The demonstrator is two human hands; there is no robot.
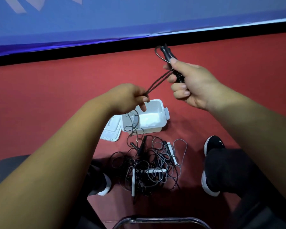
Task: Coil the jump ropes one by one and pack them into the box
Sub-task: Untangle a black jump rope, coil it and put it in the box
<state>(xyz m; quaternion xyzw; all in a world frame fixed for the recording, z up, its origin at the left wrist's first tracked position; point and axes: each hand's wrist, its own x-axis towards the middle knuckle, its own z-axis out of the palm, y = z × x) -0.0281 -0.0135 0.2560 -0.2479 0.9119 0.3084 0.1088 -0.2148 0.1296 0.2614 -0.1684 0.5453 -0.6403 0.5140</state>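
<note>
My right hand (191,85) grips the black handles of a dark jump rope (164,52) held up above the floor. Two strands of its cord (157,80) run down-left to my left hand (129,99), which pinches them. From that hand the cord hangs down across the open white plastic box (160,111) on the red floor. A tangled pile of black and grey jump ropes (149,166) with white handles lies on the floor in front of the box, between my feet.
The box's white lid (111,129) lies flat at its left side. My black shoes (213,144) flank the pile. A metal chair rail (162,220) crosses the bottom edge. A blue banner (106,19) over a black strip borders the far side.
</note>
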